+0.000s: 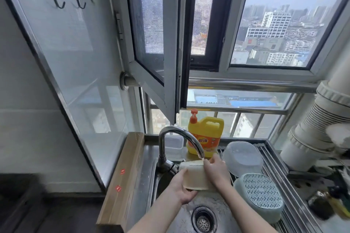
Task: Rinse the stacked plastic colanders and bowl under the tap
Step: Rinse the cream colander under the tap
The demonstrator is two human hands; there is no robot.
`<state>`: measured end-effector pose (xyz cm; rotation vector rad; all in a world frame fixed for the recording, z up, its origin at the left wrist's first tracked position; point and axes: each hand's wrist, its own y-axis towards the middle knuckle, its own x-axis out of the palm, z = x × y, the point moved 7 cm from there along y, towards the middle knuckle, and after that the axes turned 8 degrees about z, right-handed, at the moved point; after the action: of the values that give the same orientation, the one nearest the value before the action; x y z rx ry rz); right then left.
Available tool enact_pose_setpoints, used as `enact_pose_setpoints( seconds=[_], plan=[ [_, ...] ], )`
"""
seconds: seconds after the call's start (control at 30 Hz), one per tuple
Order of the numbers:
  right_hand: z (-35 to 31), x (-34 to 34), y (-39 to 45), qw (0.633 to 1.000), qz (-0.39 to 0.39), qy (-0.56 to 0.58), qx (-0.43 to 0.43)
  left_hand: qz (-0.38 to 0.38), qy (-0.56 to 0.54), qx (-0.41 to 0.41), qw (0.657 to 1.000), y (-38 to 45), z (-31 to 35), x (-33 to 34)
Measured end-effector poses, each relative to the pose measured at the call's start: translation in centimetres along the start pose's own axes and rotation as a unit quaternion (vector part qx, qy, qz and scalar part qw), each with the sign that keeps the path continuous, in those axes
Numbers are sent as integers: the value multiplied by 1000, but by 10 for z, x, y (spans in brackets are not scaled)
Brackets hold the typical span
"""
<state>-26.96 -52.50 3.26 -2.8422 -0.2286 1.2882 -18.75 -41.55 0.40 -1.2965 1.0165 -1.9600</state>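
Nearest me, the drain (203, 220) sits in the bottom of the steel sink (151, 185), and my two forearms reach over it. My left hand (182, 188) grips the near, lower edge of the cream bowl (193, 177) from below, fingers curled round its rim, while my right hand (214, 171) holds the far side, thumb and fingers wrapped over its wall. The bowl is tipped on its side and held clear above the basin, its upper edge just under the mouth of the tap (199, 154). I cannot tell whether water is running. To my right, on the drying rack (274, 172), the blue-green colander (259, 194) lies upside down, and just beyond it the clear bowl (243, 158) leans on its edge; both are apart from what I hold. Behind the tap stands the yellow detergent bottle (205, 136), and past it the open window (157, 43). I judge the risk is slipping: wet plastic held sideways by its edges could twist out of my fingers and drop into the sink. A hard stream hitting the curved wall could also splash out over the cardboard box (123, 176) on the left.
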Motion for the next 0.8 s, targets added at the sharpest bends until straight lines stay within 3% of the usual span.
enact_pose_setpoints(
  seconds=[0.27, 0.37, 0.47, 0.6, 0.7, 0.8],
  plan=[
    [0, 2, -12, 991, 59, 118, -30, -75, -69, 58, 993, 7, 7, 8],
    [25, 10, -16, 971, 48, 207, 112, -79, -54, 66, 993, 7, 8, 24],
    [46, 19, -16, 942, 65, 280, 176, -96, 52, 98, 989, -2, 7, 43],
    [43, 24, -12, 914, 25, 370, 166, -63, 219, 159, 960, 1, 4, 47],
    [60, 38, -8, 925, -41, 304, 225, -21, 338, 190, 921, 16, 4, 35],
    [50, 42, -2, 922, -95, 317, 200, -28, 442, 231, 866, 29, 2, 20]
  ],
)
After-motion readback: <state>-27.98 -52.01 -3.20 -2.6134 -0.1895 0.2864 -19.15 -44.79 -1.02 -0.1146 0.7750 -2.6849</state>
